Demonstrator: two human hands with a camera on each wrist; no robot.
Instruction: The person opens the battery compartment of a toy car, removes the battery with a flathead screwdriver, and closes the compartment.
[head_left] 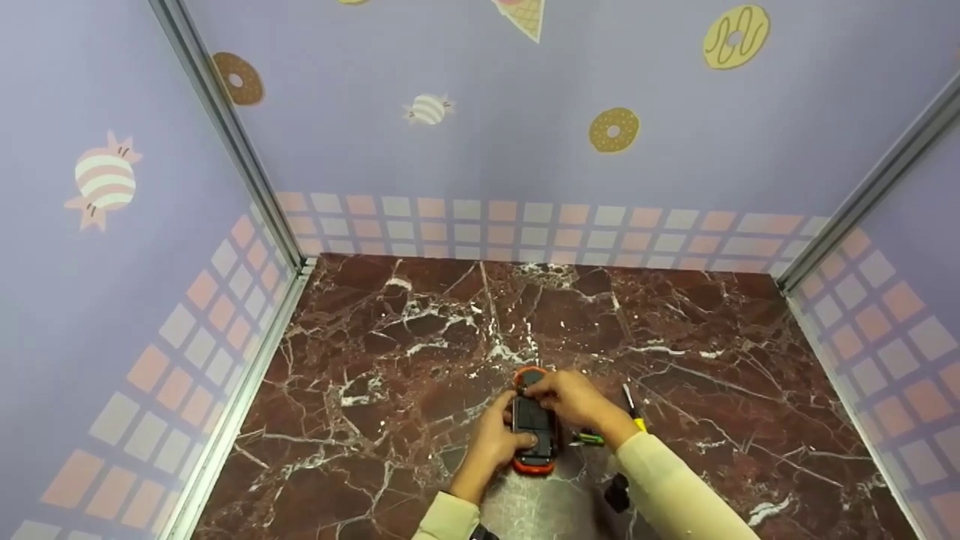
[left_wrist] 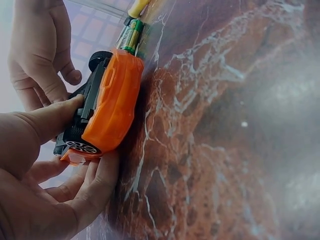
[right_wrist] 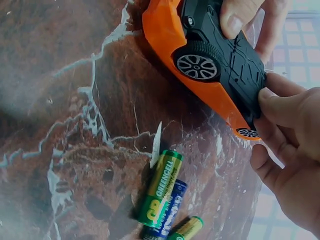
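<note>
An orange toy car [head_left: 534,468] lies upside down on the marbled surface, its black underside [right_wrist: 235,55] facing up. My left hand [head_left: 495,439] grips the car by its near part, the thumb [left_wrist: 60,115] pressed on the underside and the fingers wrapped round the side by a wheel [left_wrist: 82,146]. At the far end, my right hand [head_left: 574,401] has its thumb and fingertips together on the underside [head_left: 534,420]. Whether a small piece sits between those fingertips is hidden. Right of the car lie a green battery [right_wrist: 161,187], a blue battery [right_wrist: 172,210] and a smaller green battery [right_wrist: 187,228].
A screwdriver [head_left: 631,401] with a yellow handle lies right of the batteries, partly behind the right forearm. Nearer the body is a small black object [head_left: 617,493], its kind unclear. Patterned lilac panels [head_left: 465,150] enclose the back and both sides.
</note>
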